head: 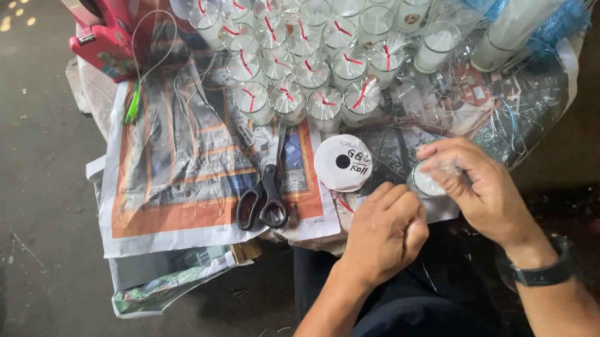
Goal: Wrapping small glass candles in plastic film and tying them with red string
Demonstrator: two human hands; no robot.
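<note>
You are gripping a small wrapped candle [427,179] in your right hand [482,190], your left hand [387,230] curled beside it; many tied candles [303,57] are standing finished, some untied ones [401,2] waiting.

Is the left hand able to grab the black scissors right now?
Probably yes. The scissors lie in the open on the newspaper, just left of the left hand, with nothing between them. But that hand is curled shut by the small wrapped candle the right hand holds, so it looks busy.
</note>
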